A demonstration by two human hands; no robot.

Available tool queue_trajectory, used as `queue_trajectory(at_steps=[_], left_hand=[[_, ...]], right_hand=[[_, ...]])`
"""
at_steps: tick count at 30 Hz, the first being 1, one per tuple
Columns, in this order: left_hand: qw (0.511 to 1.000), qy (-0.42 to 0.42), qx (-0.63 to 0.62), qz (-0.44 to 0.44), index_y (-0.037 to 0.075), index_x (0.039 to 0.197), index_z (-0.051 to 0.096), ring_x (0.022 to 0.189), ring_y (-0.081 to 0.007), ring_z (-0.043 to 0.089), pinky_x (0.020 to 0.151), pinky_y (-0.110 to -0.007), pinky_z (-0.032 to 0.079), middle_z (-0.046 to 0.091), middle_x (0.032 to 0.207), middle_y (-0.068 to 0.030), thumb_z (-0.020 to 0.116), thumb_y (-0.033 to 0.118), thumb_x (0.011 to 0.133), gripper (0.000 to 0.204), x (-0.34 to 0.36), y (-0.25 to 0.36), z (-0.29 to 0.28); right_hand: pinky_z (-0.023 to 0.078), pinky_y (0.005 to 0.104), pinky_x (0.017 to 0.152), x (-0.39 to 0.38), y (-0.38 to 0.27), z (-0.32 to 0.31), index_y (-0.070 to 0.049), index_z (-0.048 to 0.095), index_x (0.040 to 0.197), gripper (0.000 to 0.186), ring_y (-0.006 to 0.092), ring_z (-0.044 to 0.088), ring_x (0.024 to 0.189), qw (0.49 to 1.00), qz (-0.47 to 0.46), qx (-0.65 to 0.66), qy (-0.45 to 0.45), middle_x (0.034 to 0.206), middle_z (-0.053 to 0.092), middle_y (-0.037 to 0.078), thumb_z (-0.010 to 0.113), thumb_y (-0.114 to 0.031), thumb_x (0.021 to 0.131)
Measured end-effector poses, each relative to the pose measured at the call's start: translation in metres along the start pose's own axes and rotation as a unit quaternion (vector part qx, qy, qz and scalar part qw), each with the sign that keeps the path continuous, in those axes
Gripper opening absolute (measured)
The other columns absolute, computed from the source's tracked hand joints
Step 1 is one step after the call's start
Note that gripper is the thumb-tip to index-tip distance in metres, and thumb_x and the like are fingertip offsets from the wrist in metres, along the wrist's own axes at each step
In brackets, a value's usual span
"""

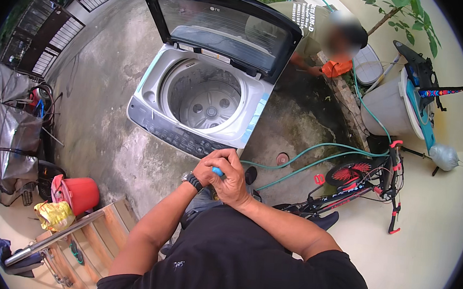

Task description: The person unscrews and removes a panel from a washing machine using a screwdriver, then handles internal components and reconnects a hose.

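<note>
- Blue-handled tool [217, 171] sat clasped between both hands, just in front of the washing machine's [202, 101] near corner, by the dark control panel [175, 136]. Only a bit of blue showed; tip hidden, so the kind of tool could not be told.
- Right hand [232, 178] was clenched over the handle from above; left hand [205, 170], with a wristwatch [192, 181], was wrapped around it from the side, touching the right.
- Judgement: a two-hand grip suited steady force. Best kept in line with the tool's axis, wrists straight, pressure built slowly so the tip would not slip onto the panel.
- Machine stood on the concrete floor [116, 152], lid [224, 27] raised, drum [205, 101] empty.
- Another person crouched behind the lid; green hose [317, 156] and small bicycle [358, 187] lay to the right, red bucket [79, 193] to the left. Footing clear of the hose seemed advisable.
</note>
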State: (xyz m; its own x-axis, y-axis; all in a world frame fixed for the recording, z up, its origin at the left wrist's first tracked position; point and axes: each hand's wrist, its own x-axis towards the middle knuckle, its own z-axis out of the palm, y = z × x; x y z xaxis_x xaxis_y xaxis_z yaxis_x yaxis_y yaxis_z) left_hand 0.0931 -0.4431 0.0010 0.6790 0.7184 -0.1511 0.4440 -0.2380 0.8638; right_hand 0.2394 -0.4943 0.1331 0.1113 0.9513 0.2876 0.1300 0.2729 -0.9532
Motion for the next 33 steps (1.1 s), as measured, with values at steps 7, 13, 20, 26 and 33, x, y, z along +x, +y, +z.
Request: queue_trajectory(at_steps=[7, 13, 20, 26, 33], left_hand=[[0.992, 0.072, -0.039, 0.100, 0.010, 0.125, 0.067, 0.120, -0.0347, 0.063, 0.104, -0.043, 0.053, 0.066, 0.124, -0.0136, 0.069, 0.022, 0.089, 0.038, 0.005, 0.002, 0.008], [0.995, 0.092, 0.020, 0.036, 0.007, 0.125, 0.058, 0.114, -0.0407, 0.064, 0.100, -0.044, 0.053, 0.067, 0.121, -0.0185, 0.071, 0.017, 0.093, 0.035, -0.005, -0.001, 0.009], [0.996, 0.079, -0.017, 0.033, 0.000, 0.128, 0.052, 0.095, -0.0459, 0.069, 0.085, -0.049, 0.057, 0.071, 0.102, -0.0230, 0.062, 0.015, 0.097, 0.036, -0.003, 0.027, -0.006], [0.987, 0.117, 0.035, 0.103, 0.005, 0.118, 0.063, 0.109, -0.0357, 0.069, 0.089, -0.045, 0.057, 0.071, 0.117, -0.0157, 0.057, 0.008, 0.094, 0.025, 0.002, 0.027, -0.010], [0.979, 0.127, 0.078, 0.138, 0.005, 0.115, 0.064, 0.099, -0.0364, 0.069, 0.083, -0.046, 0.057, 0.068, 0.101, -0.0129, 0.066, 0.005, 0.088, 0.028, 0.007, 0.019, 0.004]], right_hand=[[0.049, 0.0382, 0.083, 0.017, 0.009, -0.017, -0.002, 0.066, 0.088, 0.021, 0.0284, 0.060, 0.091, 0.990, -0.096, 0.030, -0.099, 0.093, 0.059, 0.012, 0.073, -0.020, 0.095], [0.047, 0.0374, 0.074, 0.070, 0.021, -0.049, -0.001, 0.060, 0.089, 0.033, 0.0239, 0.052, 0.073, 0.925, 0.074, 0.161, -0.337, 0.080, 0.056, 0.010, 0.059, -0.032, 0.100], [0.046, 0.0345, 0.082, 0.073, 0.017, -0.050, -0.001, 0.056, 0.102, 0.032, 0.0218, 0.053, 0.086, 0.907, 0.105, 0.142, -0.382, 0.093, 0.054, 0.009, 0.062, -0.030, 0.090], [0.052, 0.0412, 0.081, 0.083, -0.060, -0.051, -0.004, 0.059, 0.104, 0.035, 0.0294, 0.066, 0.090, 0.856, 0.040, -0.384, -0.343, 0.095, 0.066, 0.016, 0.065, -0.038, 0.095], [0.053, 0.0443, 0.077, 0.067, -0.086, -0.041, -0.012, 0.058, 0.109, 0.027, 0.0311, 0.067, 0.089, 0.700, -0.007, -0.585, -0.411, 0.090, 0.062, 0.011, 0.066, -0.034, 0.094]])
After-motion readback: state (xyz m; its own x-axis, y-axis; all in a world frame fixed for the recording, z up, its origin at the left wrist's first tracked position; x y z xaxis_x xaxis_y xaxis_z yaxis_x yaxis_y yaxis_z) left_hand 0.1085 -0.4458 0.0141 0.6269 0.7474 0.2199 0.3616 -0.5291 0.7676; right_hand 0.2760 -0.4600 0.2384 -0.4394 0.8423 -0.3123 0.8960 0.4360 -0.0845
